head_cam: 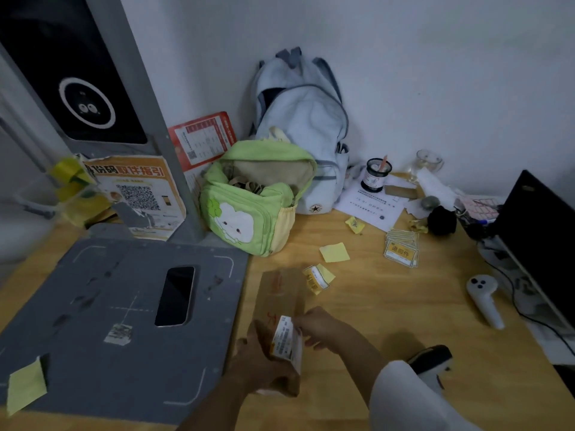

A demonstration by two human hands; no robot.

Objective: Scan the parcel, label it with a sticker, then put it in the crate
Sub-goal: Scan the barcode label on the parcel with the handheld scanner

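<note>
A brown cardboard parcel (280, 297) lies on the wooden table just right of the grey scanning platform (93, 306). My left hand (261, 365) grips the parcel's near end from below. My right hand (320, 328) pinches a white and orange sticker (286, 340) against the parcel's near end. A stack of yellow stickers (401, 248) lies further right on the table. A black and white handheld scanner (431, 359) rests beside my right sleeve. No crate is in view.
A phone (175, 295) lies on the platform. A green backpack (252, 200) and a pale blue backpack (305, 119) stand at the back. Yellow backing papers (334, 252) litter the table. A white handheld device (483, 298), cables and a dark monitor (538, 231) sit at right.
</note>
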